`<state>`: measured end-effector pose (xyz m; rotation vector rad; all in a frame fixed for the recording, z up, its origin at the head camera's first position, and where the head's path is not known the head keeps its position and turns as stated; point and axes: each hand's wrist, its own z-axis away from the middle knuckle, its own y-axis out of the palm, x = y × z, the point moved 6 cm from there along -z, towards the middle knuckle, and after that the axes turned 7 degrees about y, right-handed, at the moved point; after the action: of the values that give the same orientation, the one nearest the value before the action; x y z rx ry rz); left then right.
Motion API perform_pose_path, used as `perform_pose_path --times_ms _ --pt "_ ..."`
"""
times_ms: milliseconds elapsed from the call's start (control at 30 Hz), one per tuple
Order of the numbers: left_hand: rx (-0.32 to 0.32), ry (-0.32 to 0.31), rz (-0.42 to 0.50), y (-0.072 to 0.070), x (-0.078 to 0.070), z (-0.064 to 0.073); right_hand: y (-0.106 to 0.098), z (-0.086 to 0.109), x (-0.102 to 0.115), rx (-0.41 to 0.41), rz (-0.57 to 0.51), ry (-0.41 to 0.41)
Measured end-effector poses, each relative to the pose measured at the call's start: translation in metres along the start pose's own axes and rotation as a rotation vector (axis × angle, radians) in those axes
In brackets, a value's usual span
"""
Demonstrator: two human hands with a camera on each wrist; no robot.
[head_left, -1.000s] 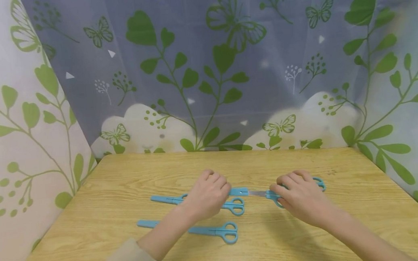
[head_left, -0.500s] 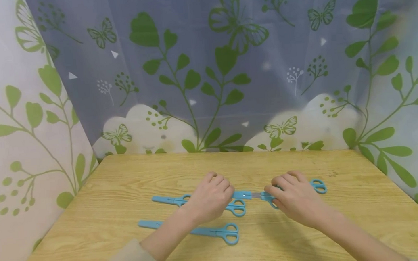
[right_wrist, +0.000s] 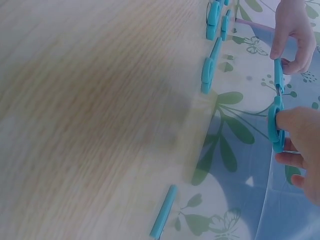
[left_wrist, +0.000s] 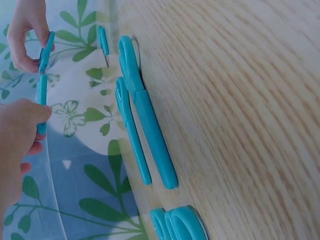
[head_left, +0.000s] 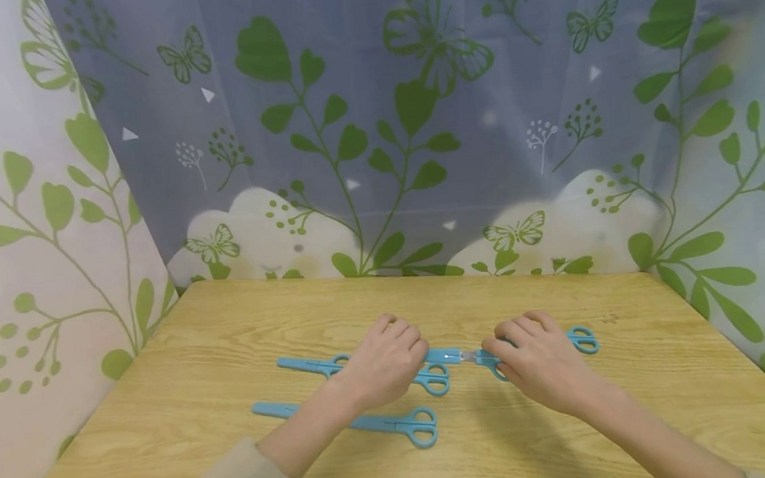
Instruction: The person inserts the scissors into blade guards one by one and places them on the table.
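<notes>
In the head view, my left hand (head_left: pixel 386 361) pinches the blue blade cover (head_left: pixel 444 356) of a pair of scissors above the table. My right hand (head_left: pixel 540 361) grips the same scissors (left_wrist: pixel 46 52) by their blue handles. Seen from the right wrist, the thumb (right_wrist: pixel 287 120) lies at a handle loop. Only a short bit of metal blade (head_left: pixel 468 356) shows between cover and handles. Below the left hand and forearm lie several covered blue scissors (head_left: pixel 392 423), partly hidden by them. Another blue scissors handle (head_left: pixel 583 340) sticks out beyond the right hand.
A wood-grain table (head_left: pixel 503 438) carries everything. Patterned cloth (head_left: pixel 379 195) with leaves and butterflies rises along its back and sides. In the right wrist view a slim blue piece (right_wrist: pixel 163 212) lies near the table's far edge; its kind is unclear.
Both hands have drawn closer together. The blade has slid further into its cover, so less metal shows than one second ago. The scissors on the table have not moved.
</notes>
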<state>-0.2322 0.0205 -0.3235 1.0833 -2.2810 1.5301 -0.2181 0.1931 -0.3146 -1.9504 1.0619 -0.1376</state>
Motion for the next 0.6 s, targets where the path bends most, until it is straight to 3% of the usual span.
perform_pose_path --times_ms 600 --pt "-0.005 0.009 -0.007 -0.0012 0.0004 -0.0013 -0.0001 -0.0015 0.0008 0.005 -0.011 -0.013"
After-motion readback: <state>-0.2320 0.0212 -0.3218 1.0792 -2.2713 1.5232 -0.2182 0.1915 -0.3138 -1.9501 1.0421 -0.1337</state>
